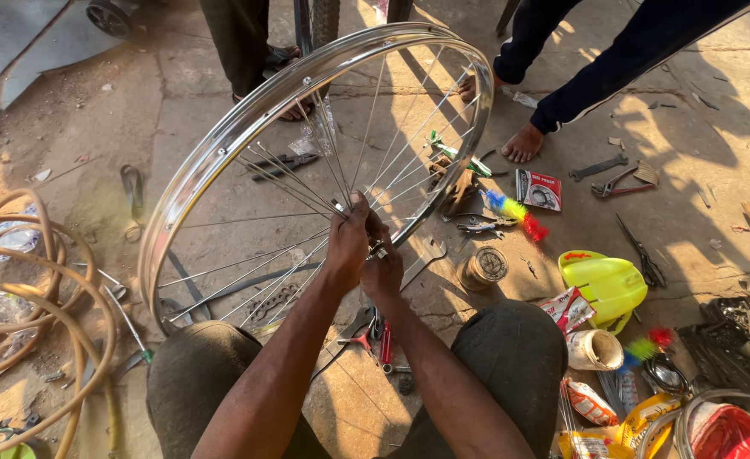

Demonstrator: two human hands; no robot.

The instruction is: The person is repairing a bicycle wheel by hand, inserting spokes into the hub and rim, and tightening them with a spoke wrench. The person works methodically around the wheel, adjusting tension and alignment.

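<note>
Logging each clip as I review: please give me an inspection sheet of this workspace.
Surface: dusty concrete floor, sunlit, littered.
Job's things: shiny silver bicycle wheel rim tilted on edge; thin steel spokes meet at the hub.
Clutter: yellow plastic jug, round tin, black scissors, grey flat spanner, red-handled pliers.
Grippers: left hand and right hand together at the hub, gripping small parts.
Cables: tan rubber hoses coiled at left.
Surroundings: bare foot of another person nearby.
</note>
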